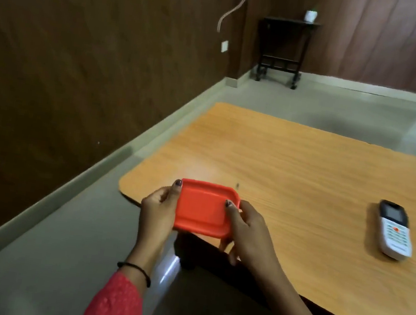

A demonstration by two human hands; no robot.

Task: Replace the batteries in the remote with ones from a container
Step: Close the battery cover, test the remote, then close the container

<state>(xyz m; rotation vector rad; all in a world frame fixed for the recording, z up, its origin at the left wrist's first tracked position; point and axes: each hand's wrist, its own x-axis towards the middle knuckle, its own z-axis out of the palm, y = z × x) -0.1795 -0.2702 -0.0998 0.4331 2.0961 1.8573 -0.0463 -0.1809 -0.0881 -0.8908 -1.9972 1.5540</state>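
Observation:
I hold a small container with a red-orange rectangular lid (pixel 203 208) in both hands, above the near left corner of the wooden table (pixel 305 176). My left hand (pixel 158 209) grips its left side and my right hand (pixel 245 229) grips its right side, thumb on the lid. The lid is on, so the contents are hidden. A white remote (pixel 394 230) with a dark screen and an orange button lies face up on the table, far to the right of my hands.
The table's left edge drops to a grey floor (pixel 71 231) beside a dark wood-panelled wall (pixel 81 59). A black trolley stand (pixel 283 47) with a white cup on top sits in the far corner.

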